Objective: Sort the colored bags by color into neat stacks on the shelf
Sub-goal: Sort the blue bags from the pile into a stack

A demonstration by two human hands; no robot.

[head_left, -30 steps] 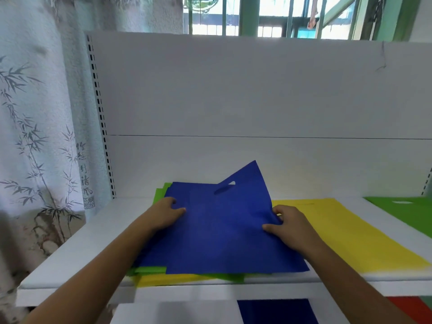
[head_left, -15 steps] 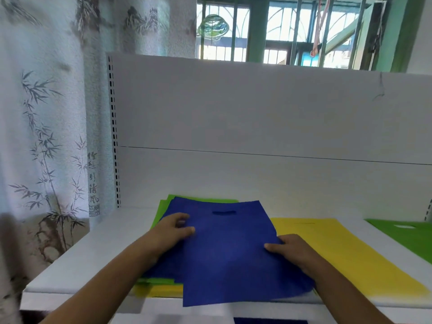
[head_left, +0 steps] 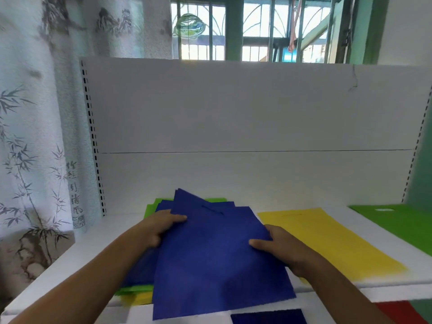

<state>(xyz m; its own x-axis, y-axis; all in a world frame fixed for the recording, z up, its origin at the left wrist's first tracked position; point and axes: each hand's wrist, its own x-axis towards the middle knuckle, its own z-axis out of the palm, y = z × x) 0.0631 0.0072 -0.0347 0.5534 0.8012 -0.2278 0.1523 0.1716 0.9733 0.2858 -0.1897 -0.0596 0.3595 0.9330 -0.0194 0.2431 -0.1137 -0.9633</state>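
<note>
Both hands (head_left: 163,226) (head_left: 280,249) grip the top blue bag (head_left: 215,260) between them.

We count two hands, the left hand (head_left: 161,226) and the right hand (head_left: 282,247), at least two blue bags (head_left: 210,253), one separate yellow bag (head_left: 327,237), one green bag (head_left: 402,218) at the right.

A blue bag (head_left: 217,260) lies on top of a mixed pile at the left of the white shelf (head_left: 385,286). It is flat and turned a little, and its near edge hangs over the front of the shelf. More blue bags (head_left: 198,202) fan out behind it. Green bags (head_left: 152,208) and a yellow bag (head_left: 140,298) peek out underneath. Another yellow bag (head_left: 327,239) lies flat just beside the pile. A green bag (head_left: 402,220) lies flat at the far right.
</note>
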